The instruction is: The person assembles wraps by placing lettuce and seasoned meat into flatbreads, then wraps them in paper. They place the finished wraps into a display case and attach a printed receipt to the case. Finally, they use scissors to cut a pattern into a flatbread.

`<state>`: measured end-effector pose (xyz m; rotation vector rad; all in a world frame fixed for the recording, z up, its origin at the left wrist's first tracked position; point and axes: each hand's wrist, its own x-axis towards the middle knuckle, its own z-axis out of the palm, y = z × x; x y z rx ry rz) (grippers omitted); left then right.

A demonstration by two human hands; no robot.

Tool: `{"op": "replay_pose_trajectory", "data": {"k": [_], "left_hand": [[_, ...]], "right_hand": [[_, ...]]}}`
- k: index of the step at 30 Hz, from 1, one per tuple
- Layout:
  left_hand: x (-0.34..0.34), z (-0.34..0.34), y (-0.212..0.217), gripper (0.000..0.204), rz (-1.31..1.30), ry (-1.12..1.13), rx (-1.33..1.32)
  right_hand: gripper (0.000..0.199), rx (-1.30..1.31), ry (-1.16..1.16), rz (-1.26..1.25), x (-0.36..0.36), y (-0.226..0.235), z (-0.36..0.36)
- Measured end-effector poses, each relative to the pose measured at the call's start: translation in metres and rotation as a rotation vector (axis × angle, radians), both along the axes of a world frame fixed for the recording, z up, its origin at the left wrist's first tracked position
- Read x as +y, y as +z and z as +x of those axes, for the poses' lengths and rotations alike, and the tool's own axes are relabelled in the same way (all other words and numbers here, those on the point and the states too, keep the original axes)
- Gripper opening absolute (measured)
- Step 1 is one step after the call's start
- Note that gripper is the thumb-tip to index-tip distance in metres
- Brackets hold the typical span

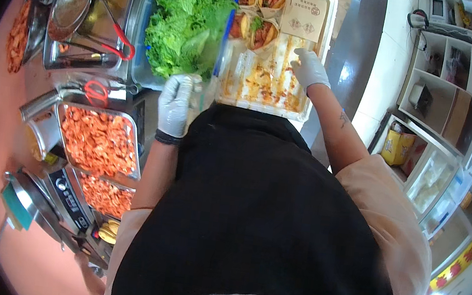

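Observation:
My left hand (pixel 174 105), in a clear plastic glove, is closed beside the near edge of the lettuce tub (pixel 136 66); what its fingers hold, if anything, I cannot make out. Green lettuce leaves (pixel 189 20) heap up in that tub. Over the right side of a sauce-smeared white tray (pixel 265 72) is my right hand (pixel 310 71), gloved too, its fingers apart and nothing visible in them. Several meat-filled buns in paper sleeves (pixel 263 33) stand at the tray's far left. Brown printed paper sleeves (pixel 304 18) lie flat beside them.
Left of me are metal trays of reddish meat pieces (pixel 100 141), red-handled tongs (pixel 122 44), and strainers (pixel 72 3) over a metal pan. A round metal cooker (pixel 37 206) stands at the lower left. Shelves (pixel 439 101) line the right, past a steel counter edge (pixel 345 61).

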<state>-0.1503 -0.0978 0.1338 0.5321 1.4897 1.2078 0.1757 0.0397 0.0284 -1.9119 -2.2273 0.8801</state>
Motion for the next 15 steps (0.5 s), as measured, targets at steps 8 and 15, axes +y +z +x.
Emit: {"op": "replay_pose_trajectory", "data": {"k": [8, 15], "left_hand": [[-0.057, 0.034, 0.017, 0.017, -0.038, 0.121, 0.147], [-0.094, 0.077, 0.056, 0.020, -0.062, 0.172, 0.283]], "right_hand": [[0.035, -0.079, 0.415, -0.139, -0.039, -0.030, -0.015], [0.014, 0.015, 0.796, 0.007, -0.063, -0.014, -0.005]]}}
